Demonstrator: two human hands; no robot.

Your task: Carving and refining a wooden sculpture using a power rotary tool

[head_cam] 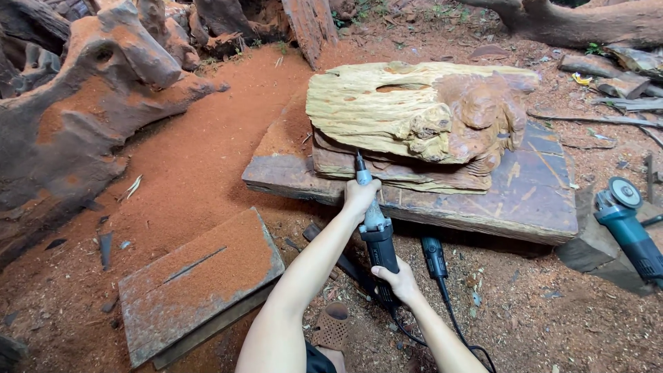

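Red sawdust covered the ground of an outdoor yard, with big weathered stumps (76,117) at the left and a dusty square board (200,283) lying near them. On a dark, stained wooden slab (532,200) serving as a bench sat a pale yellow, half-carved block of wood (387,110) with a reddish figure emerging at its right end. The left hand (362,195) had its fingers clamped round the silver neck of a black-bodied die grinder (376,238), and the right hand (399,280) was closed on the tool's rear by the cable. The bit pointed at the lower front edge of the carving, touching or just short of it; the carving step looked under way, and the next move would call for a steady two-handed push. A teal angle grinder (632,235) lay well apart at the right. No packages, labels or signs were visible.
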